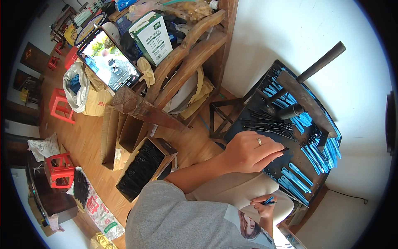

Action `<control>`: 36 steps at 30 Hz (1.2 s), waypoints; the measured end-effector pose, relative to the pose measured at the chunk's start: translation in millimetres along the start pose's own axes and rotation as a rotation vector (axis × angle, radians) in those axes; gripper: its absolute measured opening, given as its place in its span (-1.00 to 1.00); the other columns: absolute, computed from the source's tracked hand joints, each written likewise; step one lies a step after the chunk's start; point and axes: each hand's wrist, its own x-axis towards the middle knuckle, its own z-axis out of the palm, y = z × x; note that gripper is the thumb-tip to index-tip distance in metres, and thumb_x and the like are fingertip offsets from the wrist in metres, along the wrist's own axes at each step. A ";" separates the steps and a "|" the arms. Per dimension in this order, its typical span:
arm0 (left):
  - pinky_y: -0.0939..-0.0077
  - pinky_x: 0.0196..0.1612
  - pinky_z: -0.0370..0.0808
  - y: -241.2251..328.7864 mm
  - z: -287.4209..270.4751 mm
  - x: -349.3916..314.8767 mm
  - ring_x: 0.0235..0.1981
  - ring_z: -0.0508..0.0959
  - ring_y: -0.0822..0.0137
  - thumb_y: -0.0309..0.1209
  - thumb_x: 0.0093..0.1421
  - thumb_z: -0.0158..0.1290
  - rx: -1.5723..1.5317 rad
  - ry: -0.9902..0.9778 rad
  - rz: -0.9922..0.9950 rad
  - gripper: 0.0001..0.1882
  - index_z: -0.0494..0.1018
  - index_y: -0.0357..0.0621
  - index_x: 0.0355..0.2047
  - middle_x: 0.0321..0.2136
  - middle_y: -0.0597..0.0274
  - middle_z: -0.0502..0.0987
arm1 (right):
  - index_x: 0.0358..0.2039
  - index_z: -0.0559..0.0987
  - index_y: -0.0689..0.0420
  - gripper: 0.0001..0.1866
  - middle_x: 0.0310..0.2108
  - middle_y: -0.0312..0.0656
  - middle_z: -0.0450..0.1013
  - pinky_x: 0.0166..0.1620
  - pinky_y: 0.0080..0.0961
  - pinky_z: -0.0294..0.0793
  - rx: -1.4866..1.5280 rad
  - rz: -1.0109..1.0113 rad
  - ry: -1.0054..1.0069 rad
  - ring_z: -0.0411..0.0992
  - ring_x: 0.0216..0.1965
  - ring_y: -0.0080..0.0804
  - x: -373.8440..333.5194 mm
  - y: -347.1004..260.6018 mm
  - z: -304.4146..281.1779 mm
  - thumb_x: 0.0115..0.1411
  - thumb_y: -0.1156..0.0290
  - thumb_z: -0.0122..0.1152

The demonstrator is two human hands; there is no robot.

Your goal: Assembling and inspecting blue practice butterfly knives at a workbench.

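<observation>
My left hand reaches over the dark worktable, its fingertips pinched on a small black piece. My right hand is lower, close to my lap, its fingers closed round a blue handle, mostly hidden by the hand. Just beyond my left hand lies a heap of thin black rods. Loose blue handles lie on the near right of the table, with a thicker bunch of blue handles behind them.
A metal hand press with a long lever stands over the table. To the left are a wooden armrest, a lit phone, a carton of black rods, cardboard boxes and a red stool. A white wall borders the right.
</observation>
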 end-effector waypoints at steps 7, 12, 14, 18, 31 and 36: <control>0.55 -0.56 0.43 -1.0 2.4 0.2 -0.54 0.60 0.33 -0.52 -0.05 0.27 -0.010 0.016 0.013 -0.81 0.52 -0.13 -0.39 -0.51 0.29 0.59 | -0.59 0.64 0.27 -0.83 -0.60 -0.16 0.56 -0.45 -0.68 0.48 -0.032 0.009 -0.004 0.52 -0.58 -0.52 -1.4 1.9 -4.2 -0.24 0.69 0.48; 0.54 -0.55 0.43 -0.9 1.5 -0.2 -0.55 0.60 0.34 -0.52 -0.05 0.27 -0.004 0.010 0.016 -0.80 0.52 -0.13 -0.39 -0.52 0.29 0.59 | -0.58 0.62 0.28 -0.84 -0.64 -0.16 0.54 -0.56 -0.70 0.39 -0.023 -0.039 -0.005 0.45 -0.66 -0.56 0.0 2.4 -1.6 -0.20 0.63 0.49; 0.54 -0.55 0.43 -0.8 1.2 -0.3 -0.55 0.59 0.34 -0.52 -0.06 0.27 -0.003 0.010 0.018 -0.80 0.53 -0.13 -0.38 -0.52 0.29 0.59 | -0.58 0.64 0.28 -0.84 -0.61 -0.17 0.56 -0.46 -0.69 0.47 0.000 0.011 -0.002 0.51 -0.59 -0.53 -0.5 0.6 -2.1 -0.23 0.68 0.48; 0.55 -0.55 0.42 -0.4 1.4 -0.4 -0.55 0.59 0.34 -0.52 -0.06 0.27 -0.002 0.013 0.025 -0.80 0.52 -0.12 -0.38 -0.52 0.30 0.59 | -0.58 0.65 0.28 -0.85 -0.62 -0.18 0.56 -0.46 -0.69 0.47 -0.026 0.027 -0.001 0.50 -0.60 -0.54 -0.5 0.4 -3.0 -0.22 0.68 0.47; 0.60 -0.57 0.42 -2.9 1.4 -2.7 -0.57 0.60 0.36 -0.54 -0.08 0.28 -0.054 0.133 0.077 -0.78 0.50 -0.13 -0.40 -0.49 0.27 0.62 | -0.56 0.62 0.34 -0.86 -0.61 -0.11 0.55 -0.46 -0.64 0.52 0.003 0.005 -0.016 0.54 -0.57 -0.45 0.3 -0.1 -1.4 -0.18 0.73 0.42; 0.59 -0.56 0.42 -2.1 0.6 -2.2 -0.56 0.60 0.36 -0.55 -0.08 0.28 -0.034 0.126 0.083 -0.77 0.51 -0.13 -0.38 -0.49 0.28 0.62 | -0.55 0.61 0.36 -0.86 -0.60 -0.08 0.55 -0.44 -0.60 0.54 0.047 -0.004 -0.011 0.55 -0.56 -0.41 -1.7 0.7 -0.1 -0.17 0.74 0.41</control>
